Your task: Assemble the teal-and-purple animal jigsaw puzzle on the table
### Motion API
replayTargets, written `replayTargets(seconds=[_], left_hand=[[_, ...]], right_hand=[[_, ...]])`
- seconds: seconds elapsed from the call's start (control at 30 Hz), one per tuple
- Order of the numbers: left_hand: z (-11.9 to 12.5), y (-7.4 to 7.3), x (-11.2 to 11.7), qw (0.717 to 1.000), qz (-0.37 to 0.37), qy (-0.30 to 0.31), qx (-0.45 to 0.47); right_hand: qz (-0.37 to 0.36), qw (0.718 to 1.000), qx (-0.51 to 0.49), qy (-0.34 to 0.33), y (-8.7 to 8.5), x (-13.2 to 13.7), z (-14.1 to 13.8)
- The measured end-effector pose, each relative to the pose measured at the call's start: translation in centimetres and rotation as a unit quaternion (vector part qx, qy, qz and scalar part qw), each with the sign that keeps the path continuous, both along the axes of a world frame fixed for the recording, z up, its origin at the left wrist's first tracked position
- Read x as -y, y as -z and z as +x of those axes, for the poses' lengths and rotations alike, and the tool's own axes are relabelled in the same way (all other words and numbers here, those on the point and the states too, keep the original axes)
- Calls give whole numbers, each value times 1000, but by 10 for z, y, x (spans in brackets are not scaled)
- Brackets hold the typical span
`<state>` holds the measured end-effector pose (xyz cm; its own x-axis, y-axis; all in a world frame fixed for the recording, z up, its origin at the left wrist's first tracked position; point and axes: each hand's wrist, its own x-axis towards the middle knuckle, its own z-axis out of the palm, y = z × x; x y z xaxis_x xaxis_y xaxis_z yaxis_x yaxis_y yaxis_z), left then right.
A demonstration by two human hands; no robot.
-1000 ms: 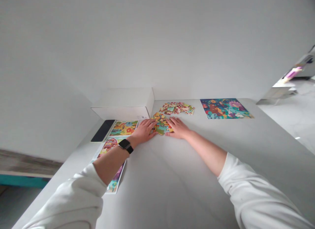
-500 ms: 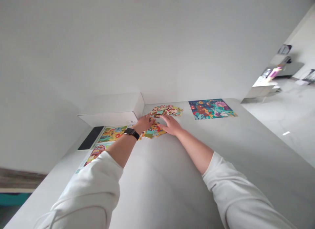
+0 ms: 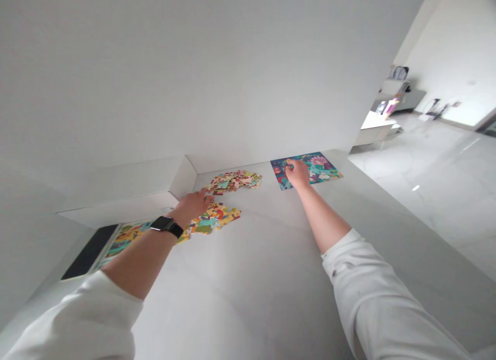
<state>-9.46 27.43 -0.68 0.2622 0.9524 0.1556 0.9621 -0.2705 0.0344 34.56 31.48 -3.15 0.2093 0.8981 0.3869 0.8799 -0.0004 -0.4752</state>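
My left hand (image 3: 192,205), with a black watch on its wrist, lies with fingers stretched out on the near pile of loose puzzle pieces (image 3: 215,219). A second pile of loose pieces (image 3: 234,180) sits just beyond it. My right hand (image 3: 297,172) rests on the left part of the assembled blue puzzle (image 3: 318,166) at the far side of the white table (image 3: 248,277). Its fingers are curled; whether they pinch a piece is hidden.
A white box (image 3: 127,187) stands against the wall at the back left. Printed picture sheets (image 3: 124,236) and a black phone (image 3: 91,251) lie at the left edge. To the right the table ends and a shiny floor with distant furniture (image 3: 391,102) shows.
My right hand left the near pile and reached right to the blue puzzle. My left hand stayed on the near pile. The view swung to the right.
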Motion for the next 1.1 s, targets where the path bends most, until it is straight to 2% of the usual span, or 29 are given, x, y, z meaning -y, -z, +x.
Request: replayTargets(seconds=[0.07,0.13,0.23,0.3,0.37,0.47,0.53,0.7,0.8,0.97,1.1], left_hand=[[12,-3,-6,1000,-7,17,-13],[38,-3,-12,999,6,47,-5],[100,6,-20,990,30,123,63],[149,15,-24,975,20,177,135],[194,26,-30,955,1,205,213],[247,39,-44,936,-51,140,319],[269,46,-53,923,-86,91,364],[291,58,-61,906,-100,80,404],[296,58,-54,868,-110,54,481],[301,39,-37,797,-164,31,580],[297,21,-13,758,-212,44,616]], right_hand=[[-19,999,33,23,2,0,33],[-38,996,59,49,4,2,65],[-76,989,79,95,7,7,106],[-100,985,83,117,9,10,125],[-102,984,84,122,10,13,138],[-92,984,77,131,10,16,149],[-114,980,69,150,9,17,153],[-179,971,90,133,5,19,160],[-204,967,95,123,1,20,162],[-247,959,79,112,-11,26,160],[-258,956,84,108,-20,52,156]])
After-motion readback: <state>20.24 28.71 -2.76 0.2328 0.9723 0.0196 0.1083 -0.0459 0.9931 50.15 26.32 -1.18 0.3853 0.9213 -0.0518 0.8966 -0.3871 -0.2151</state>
